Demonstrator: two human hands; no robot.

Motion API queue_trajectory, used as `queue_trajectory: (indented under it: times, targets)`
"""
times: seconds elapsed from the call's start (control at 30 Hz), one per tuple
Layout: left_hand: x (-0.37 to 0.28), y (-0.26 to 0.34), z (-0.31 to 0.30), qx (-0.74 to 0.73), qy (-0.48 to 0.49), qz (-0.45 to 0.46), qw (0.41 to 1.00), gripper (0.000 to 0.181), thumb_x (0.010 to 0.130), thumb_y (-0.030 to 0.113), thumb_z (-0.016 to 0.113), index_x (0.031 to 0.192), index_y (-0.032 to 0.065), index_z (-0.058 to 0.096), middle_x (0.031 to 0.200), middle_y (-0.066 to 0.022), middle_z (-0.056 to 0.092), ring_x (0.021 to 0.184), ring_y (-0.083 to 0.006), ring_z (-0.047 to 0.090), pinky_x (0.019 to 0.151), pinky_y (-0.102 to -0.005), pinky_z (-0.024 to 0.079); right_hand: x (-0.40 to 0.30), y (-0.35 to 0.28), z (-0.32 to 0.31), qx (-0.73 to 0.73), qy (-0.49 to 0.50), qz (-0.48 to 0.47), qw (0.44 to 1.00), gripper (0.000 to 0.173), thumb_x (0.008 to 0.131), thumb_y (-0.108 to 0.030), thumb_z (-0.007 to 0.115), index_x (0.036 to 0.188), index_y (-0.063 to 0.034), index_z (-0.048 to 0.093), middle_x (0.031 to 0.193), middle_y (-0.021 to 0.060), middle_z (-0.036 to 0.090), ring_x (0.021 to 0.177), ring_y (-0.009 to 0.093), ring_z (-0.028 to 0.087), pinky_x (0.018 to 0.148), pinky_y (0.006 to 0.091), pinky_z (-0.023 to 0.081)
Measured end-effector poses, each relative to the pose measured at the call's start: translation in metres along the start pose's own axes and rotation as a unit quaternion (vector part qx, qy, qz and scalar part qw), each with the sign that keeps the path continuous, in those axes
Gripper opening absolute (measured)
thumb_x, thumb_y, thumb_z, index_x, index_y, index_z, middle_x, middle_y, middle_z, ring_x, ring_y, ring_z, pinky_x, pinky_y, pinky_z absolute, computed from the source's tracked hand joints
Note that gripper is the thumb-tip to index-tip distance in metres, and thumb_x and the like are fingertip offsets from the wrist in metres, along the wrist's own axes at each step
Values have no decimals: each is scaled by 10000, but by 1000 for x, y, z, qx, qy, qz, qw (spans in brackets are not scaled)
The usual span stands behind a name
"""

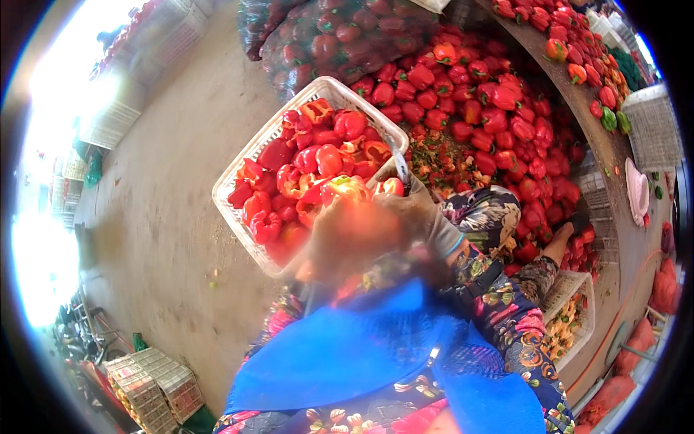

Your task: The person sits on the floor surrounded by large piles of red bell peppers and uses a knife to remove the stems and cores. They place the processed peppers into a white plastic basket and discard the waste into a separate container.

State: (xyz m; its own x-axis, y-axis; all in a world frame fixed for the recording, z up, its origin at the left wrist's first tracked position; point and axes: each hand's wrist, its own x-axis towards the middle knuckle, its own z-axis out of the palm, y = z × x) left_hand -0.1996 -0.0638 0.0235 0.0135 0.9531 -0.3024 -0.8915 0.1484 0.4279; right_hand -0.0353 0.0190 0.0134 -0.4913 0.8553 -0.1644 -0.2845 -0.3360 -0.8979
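Note:
My right hand (pixel 420 209), in a brownish work glove, grips a small knife (pixel 399 161) whose metal blade points up past the crate's near right rim. My left hand (pixel 332 230), also gloved and badly blurred, holds an opened red bell pepper (pixel 345 190) with pale yellow-green flesh showing. A smaller red pepper piece (pixel 391 186) lies against the right glove. Both hands are over the lower right edge of a white plastic crate (pixel 238 230) filled with cut, hollowed red peppers (pixel 317 157). A blurred patch hides most of the fingers.
Whole red bell peppers (pixel 499 116) form a heap at the right, with pepper scraps (pixel 439 163) beside it. A mesh sack of peppers (pixel 336 40) stands beyond the crate. A crate of trimmings (pixel 566 325) is at lower right. Stacked crates (pixel 154 385) stand at lower left on the concrete floor (pixel 162 217).

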Motion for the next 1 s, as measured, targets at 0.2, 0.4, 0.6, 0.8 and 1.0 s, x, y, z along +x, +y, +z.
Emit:
queue_trajectory:
  times: [0.2, 0.4, 0.6, 0.8, 1.0]
  targets:
    - [6, 35, -13, -259, 12, -3, 966, 538, 884, 378, 728, 1291, 87, 529, 1208, -90, 628, 1107, -291, 624, 944, -496, 547, 31, -17, 2, -55, 123, -54, 989, 384, 850, -48, 743, 1189, -84, 566, 977, 63, 637, 796, 130, 645, 680, 257, 555]
    - [4, 49, 3, 147, -24, 65, 987, 745, 821, 312, 764, 1398, -1, 412, 1274, -158, 587, 1148, -323, 618, 1004, -427, 514, 49, -76, 11, -413, -57, -144, 898, 748, 787, -283, 820, 1420, -115, 459, 1312, 179, 605, 1140, 248, 625, 967, 344, 509]
    - [6, 9, 51, 232, -89, -42, 968, 840, 710, 275, 866, 1391, 20, 445, 1288, -55, 582, 1192, -184, 562, 1011, -341, 459, -7, -93, 33, -635, -93, -108, 759, 590, 790, -88, 678, 1348, -198, 523, 1196, 122, 631, 984, 364, 662, 821, 462, 545]
    - [-1, 15, 96, 288, -122, -175, 934, 820, 716, 270, 870, 1378, 23, 454, 1239, -48, 605, 1119, -161, 590, 981, -322, 471, -25, -92, 13, -500, 3, -75, 863, 302, 767, -132, 730, 1060, -138, 660, 917, 138, 704, 891, 326, 691, 782, 397, 551]
    - [4, 7, 93, 290, -124, -227, 921, 835, 689, 347, 900, 1330, 6, 487, 1174, -35, 601, 1057, -155, 595, 939, -310, 483, -27, -59, -23, -252, -15, -75, 965, 300, 754, -13, 729, 1050, -38, 682, 850, 67, 711, 789, 190, 686, 739, 303, 543]
